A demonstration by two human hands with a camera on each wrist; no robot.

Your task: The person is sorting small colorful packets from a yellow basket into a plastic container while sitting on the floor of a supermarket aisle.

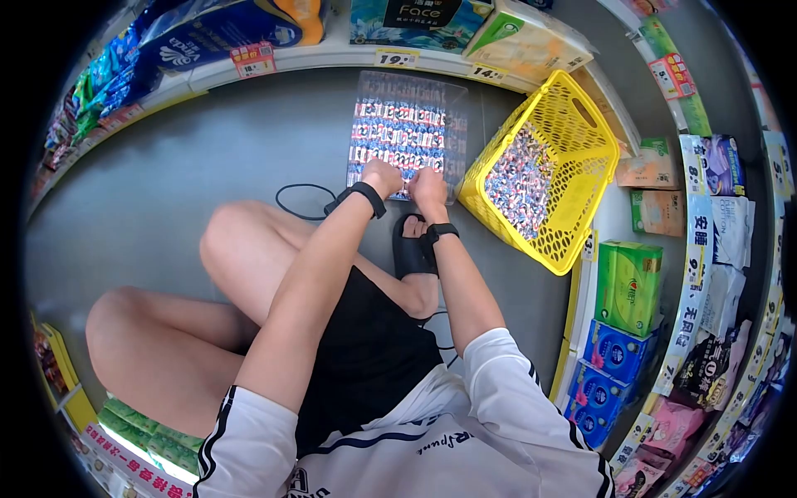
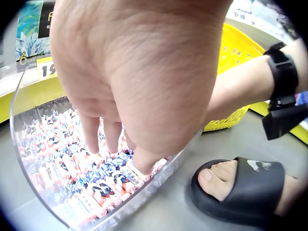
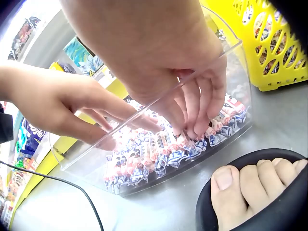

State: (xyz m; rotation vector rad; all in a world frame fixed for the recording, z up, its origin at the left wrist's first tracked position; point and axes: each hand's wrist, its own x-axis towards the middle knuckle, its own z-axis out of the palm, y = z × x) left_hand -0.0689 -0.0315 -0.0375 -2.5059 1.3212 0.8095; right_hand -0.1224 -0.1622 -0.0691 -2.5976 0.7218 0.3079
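A clear plastic bin (image 1: 457, 104) stands on the floor, with rows of wrapped candies (image 1: 403, 134) laid side by side inside. Both hands reach over its near wall. My left hand (image 1: 382, 177) has its fingers fairly straight and spread, their tips down among the candies in the left wrist view. Beside it, my right hand (image 1: 429, 189) has thumb and fingertips bunched together, pinching a wrapped candy in the front row, as the right wrist view shows. To the right, a yellow basket (image 1: 613, 145) leans at a tilt and holds a heap of loose wrapped candies (image 1: 521, 178).
Shelves with tissue packs (image 1: 627, 286) curve along the right, and more packs (image 1: 419, 23) line the back above price tags. A foot in a black sandal (image 1: 413, 249) is close to the bin's near side. A black cable (image 1: 292, 189) lies on the floor at left.
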